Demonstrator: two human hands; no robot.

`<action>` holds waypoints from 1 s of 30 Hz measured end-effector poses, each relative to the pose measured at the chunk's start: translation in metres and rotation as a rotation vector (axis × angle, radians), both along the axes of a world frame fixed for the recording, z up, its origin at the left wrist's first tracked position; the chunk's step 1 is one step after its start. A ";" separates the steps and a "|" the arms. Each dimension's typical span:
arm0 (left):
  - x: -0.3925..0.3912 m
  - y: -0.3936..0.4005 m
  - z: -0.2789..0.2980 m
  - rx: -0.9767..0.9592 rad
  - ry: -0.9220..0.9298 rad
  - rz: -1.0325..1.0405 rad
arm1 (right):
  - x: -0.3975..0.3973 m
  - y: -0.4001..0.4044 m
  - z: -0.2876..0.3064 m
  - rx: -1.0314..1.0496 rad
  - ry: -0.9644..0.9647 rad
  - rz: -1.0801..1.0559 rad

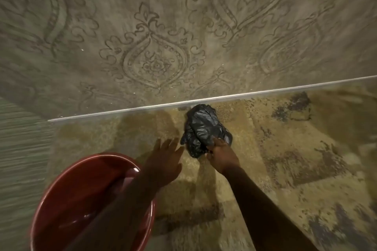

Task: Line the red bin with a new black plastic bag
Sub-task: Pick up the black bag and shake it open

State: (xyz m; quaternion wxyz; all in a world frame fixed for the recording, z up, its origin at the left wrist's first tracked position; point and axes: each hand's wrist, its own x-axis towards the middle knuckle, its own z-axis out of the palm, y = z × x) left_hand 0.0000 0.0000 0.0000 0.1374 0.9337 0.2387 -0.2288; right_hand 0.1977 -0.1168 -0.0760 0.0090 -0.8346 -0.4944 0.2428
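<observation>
We look down at a worn, mottled carpet (285, 159) that meets a wall with a damask pattern (155, 55) along a pale baseboard strip (204, 101). Our right hand (221, 156) reaches forward with its grip clenched on the near edge of a crumpled black plastic bag (204, 126), which lies bunched on the carpet just in front of the baseboard. Our left hand (165, 161) hovers just beside the bag with fingers spread and its grip released, not touching it. The red bin (67, 195) stands upright on the floor at the lower left, its open mouth toward us, and our left forearm crosses over its rim. The bag is outside the bin, near it.
</observation>
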 end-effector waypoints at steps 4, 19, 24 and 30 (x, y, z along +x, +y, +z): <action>0.006 0.005 -0.022 0.001 0.189 -0.054 | 0.003 0.012 -0.039 -0.114 0.016 -0.055; 0.000 0.005 0.025 -0.137 -0.317 0.181 | 0.002 0.009 0.054 0.545 0.047 -0.277; -0.037 -0.008 0.103 -0.411 -0.442 0.363 | -0.030 -0.001 0.174 0.892 0.291 -0.604; -0.056 -0.028 0.208 -0.289 -0.790 0.327 | -0.076 -0.007 0.295 1.118 0.807 -1.015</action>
